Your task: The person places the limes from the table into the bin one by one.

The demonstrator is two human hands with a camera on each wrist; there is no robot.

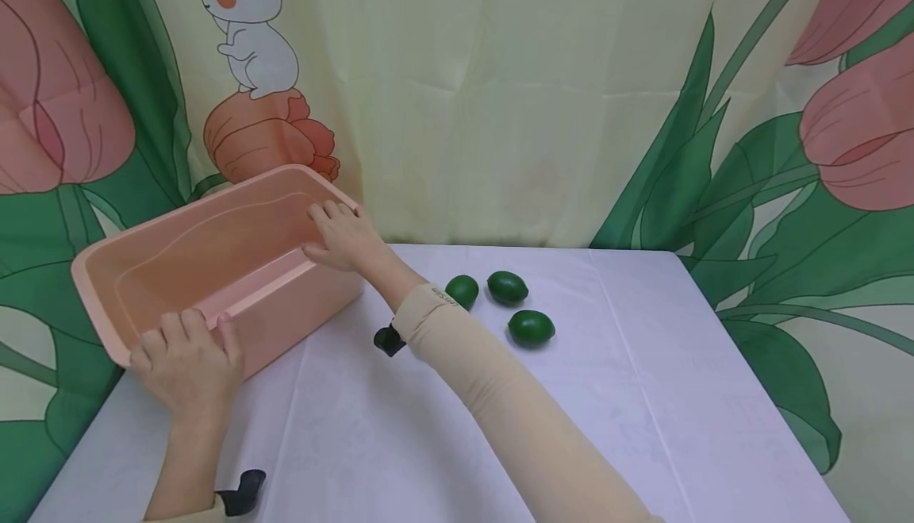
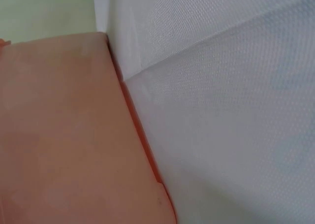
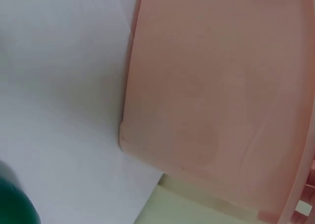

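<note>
Both hands are on the pink tub [image 1: 178, 261] now: the left hand [image 1: 187, 364] grips its near rim, fingers curled over the edge, and the right hand [image 1: 344, 235] clasps the far right rim. The tub sits at the table's [image 1: 643, 396] left back corner, tipped toward the person, its long axis running left-near to right-far. It holds nothing; three green limes [image 1: 531, 328] lie on the cloth, not yet collected.

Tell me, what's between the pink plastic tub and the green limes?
The right hand's forearm in its beige sleeve crosses between pink plastic tub and three green limes, over white cloth, per head view.
</note>
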